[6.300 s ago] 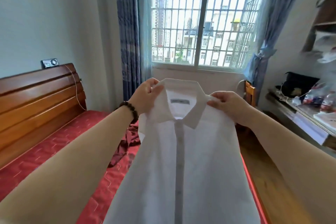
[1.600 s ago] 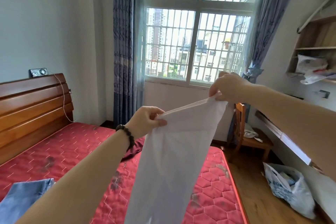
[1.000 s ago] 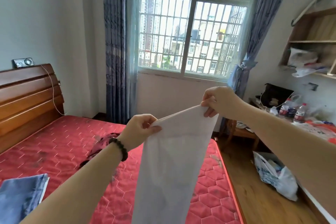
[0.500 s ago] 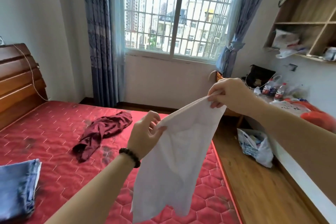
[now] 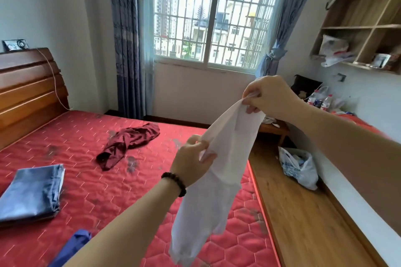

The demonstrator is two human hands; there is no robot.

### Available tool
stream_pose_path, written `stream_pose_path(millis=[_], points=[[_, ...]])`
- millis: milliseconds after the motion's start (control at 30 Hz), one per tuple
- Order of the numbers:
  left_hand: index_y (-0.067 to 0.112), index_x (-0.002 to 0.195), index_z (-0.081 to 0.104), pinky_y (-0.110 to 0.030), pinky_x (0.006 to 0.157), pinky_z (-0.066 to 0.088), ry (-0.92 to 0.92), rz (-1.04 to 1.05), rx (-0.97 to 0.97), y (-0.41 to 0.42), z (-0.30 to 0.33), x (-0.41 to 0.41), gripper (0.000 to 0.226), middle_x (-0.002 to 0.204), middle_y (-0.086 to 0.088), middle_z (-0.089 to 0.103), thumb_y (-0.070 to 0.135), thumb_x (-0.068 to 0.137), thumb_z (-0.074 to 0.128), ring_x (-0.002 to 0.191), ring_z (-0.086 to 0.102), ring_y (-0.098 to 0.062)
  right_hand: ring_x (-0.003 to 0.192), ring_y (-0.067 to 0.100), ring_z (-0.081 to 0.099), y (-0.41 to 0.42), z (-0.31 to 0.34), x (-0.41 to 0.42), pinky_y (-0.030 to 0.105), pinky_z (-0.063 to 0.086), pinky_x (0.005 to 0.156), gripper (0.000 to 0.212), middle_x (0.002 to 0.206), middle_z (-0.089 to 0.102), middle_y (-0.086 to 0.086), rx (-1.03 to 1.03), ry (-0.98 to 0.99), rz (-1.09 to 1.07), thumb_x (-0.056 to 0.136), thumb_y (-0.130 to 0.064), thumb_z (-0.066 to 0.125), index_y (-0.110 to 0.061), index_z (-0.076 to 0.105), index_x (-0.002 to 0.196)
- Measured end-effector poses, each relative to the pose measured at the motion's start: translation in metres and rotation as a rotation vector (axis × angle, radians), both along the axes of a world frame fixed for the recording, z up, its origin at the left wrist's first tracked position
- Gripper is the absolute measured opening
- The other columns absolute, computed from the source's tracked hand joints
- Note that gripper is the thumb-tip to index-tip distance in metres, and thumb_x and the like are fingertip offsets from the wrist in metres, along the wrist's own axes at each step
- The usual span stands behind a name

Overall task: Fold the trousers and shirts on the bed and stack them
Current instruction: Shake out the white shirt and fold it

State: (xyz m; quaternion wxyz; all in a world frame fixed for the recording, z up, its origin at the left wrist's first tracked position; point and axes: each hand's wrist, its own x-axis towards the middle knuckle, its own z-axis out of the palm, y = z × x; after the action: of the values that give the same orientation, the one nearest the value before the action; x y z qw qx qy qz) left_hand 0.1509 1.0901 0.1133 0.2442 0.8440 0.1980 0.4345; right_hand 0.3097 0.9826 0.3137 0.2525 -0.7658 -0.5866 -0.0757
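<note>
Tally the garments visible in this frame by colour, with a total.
White: 1, the shirt held up by both hands.
Dark red: 1, crumpled garment on the bed.
Denim blue: 1, folded jeans.
Bright blue: 1, cloth at the lower edge, partly hidden.
Total: 4

white shirt (image 5: 219, 171) hanging, jeans (image 5: 30, 191) folded, maroon garment (image 5: 128, 143) crumpled
</note>
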Motion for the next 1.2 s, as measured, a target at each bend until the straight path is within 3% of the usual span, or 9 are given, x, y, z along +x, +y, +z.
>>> stream_pose_path(millis=[67,133,333,500,633,800,1000,1100,1200], points=[[0.021,0.069,0.065,-0.013,0.061,0.031,0.096,0.003,-0.068,-0.032,-0.014,-0.005,0.012,0.078,0.01,0.05,0.027,0.076,0.074,0.067,0.048,-0.017,0.057,0.012,0.069,-0.027,-0.004,-0.011,0.034,0.059,0.074,0.002,0.066,0.071,0.003,0.003,-0.007,-0.01,0.083,-0.012,0.07,-0.011,0.072,0.082],[0.029,0.052,0.041,-0.017,0.053,0.025,0.176,0.042,-0.118,-0.062,-0.03,-0.012,0.039,0.063,0.015,0.038,0.028,0.076,0.073,0.058,0.04,-0.019,0.06,0.013,0.07,-0.053,-0.008,-0.022,0.035,0.058,0.076,0.005,0.067,0.072,0.003,-0.001,-0.033,-0.023,0.084,-0.014,0.069,-0.011,0.072,0.085],[0.016,0.059,0.046,-0.024,0.05,0.021,0.274,0.056,-0.219,-0.117,-0.05,-0.051,0.035,0.053,0.005,0.041,0.025,0.083,0.069,0.055,0.041,-0.022,0.075,0.021,0.066,-0.117,-0.01,-0.043,0.041,0.055,0.083,0.012,0.075,0.071,0.006,-0.024,-0.148,-0.048,0.087,-0.015,0.067,-0.007,0.073,0.093],[0.018,0.051,0.037,-0.024,0.045,0.022,-0.121,0.13,-0.236,-0.103,-0.014,-0.11,0.047,0.051,0.007,0.031,0.045,0.08,0.062,0.047,0.024,-0.004,0.068,0.017,0.064,-0.149,-0.001,-0.033,0.038,0.055,0.081,0.011,0.07,0.07,0.008,0.008,-0.123,-0.091,0.088,-0.015,0.065,-0.007,0.073,0.09],[0.013,0.051,0.048,-0.03,0.047,0.027,0.267,-0.103,-0.368,-0.119,-0.044,-0.121,0.043,0.052,0.006,0.038,0.046,0.073,0.066,0.049,0.031,-0.008,0.063,0.018,0.065,-0.154,-0.009,-0.026,0.035,0.058,0.074,0.005,0.075,0.069,0.006,-0.194,-0.112,-0.132,0.086,-0.016,0.068,-0.012,0.071,0.088],[-0.013,0.061,0.05,-0.029,0.052,0.02,0.169,-0.091,-0.715,-0.103,-0.076,-0.139,0.075,0.062,-0.005,0.037,0.059,0.061,0.071,0.059,0.03,-0.017,0.049,0.019,0.068,-0.143,-0.051,-0.001,0.028,0.055,0.051,0.006,0.07,0.069,0.011,-0.411,0.061,-0.154,0.086,-0.012,0.069,-0.01,0.067,0.08],[0.004,0.072,0.052,-0.026,0.051,0.029,0.239,0.033,-0.868,-0.074,-0.113,-0.128,0.045,0.066,-0.008,0.041,0.042,0.068,0.076,0.059,0.037,-0.016,0.051,0.025,0.069,-0.096,-0.138,0.031,0.033,0.06,0.053,0.004,0.076,0.07,0.014,-0.564,0.2,-0.193,0.085,-0.011,0.07,-0.008,0.068,0.086],[0.005,0.091,0.059,-0.03,0.061,0.048,0.248,0.112,-0.919,-0.046,-0.15,-0.11,0.027,0.079,-0.01,0.062,0.021,0.079,0.078,0.072,0.059,-0.022,0.05,0.024,0.069,-0.065,-0.197,0.05,0.035,0.06,0.053,0.005,0.072,0.069,0.015,-0.568,0.266,-0.221,0.085,-0.01,0.071,-0.007,0.066,0.085],[-0.004,0.088,0.066,-0.025,0.056,0.044,0.378,0.133,-0.857,-0.013,-0.195,-0.087,0.022,0.074,-0.008,0.061,0.017,0.085,0.07,0.07,0.056,-0.018,0.05,0.021,0.069,-0.028,-0.258,0.075,0.034,0.06,0.055,0.006,0.074,0.069,0.012,-0.56,0.292,-0.233,0.085,-0.013,0.071,-0.008,0.068,0.084]])
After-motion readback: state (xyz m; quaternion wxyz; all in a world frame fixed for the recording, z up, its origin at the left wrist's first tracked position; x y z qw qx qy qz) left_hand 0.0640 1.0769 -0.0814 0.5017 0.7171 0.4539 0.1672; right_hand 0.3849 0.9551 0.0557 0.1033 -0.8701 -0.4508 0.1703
